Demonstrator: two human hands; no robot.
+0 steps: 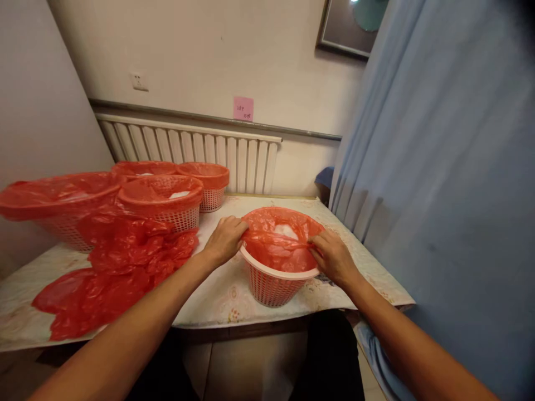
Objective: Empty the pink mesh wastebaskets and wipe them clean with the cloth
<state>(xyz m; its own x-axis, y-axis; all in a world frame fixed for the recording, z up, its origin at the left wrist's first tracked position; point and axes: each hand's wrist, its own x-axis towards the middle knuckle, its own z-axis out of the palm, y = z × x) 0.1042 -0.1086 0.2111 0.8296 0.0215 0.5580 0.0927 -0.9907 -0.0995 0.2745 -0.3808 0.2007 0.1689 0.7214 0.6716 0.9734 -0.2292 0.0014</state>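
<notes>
We had our left hand point(225, 239) closed on the edge of a red bag point(278, 255), pinching the plastic at the left of the opening, and our right hand point(333, 255) gripped the same edge at the right, so a taut band ran between them. Holding it at two spots seemed a way to keep the mouth spread and under control. The bag sat inside a pale basket point(271, 287), which stood on the tablecloth point(217, 301) directly in front of us, probably for easy reach with both hands. Its near rim was bare, while red plastic covered the far side; a white object point(286, 231) showed inside, though we could not tell what it was. To our left, loose red plastic point(125, 262) lay heaped, likely to be handy, and behind it four lined baskets point(188, 219) stood grouped, perhaps to leave us working room. Beyond them was a radiator point(254, 161); a blue curtain point(438, 195) hung on our right.
</notes>
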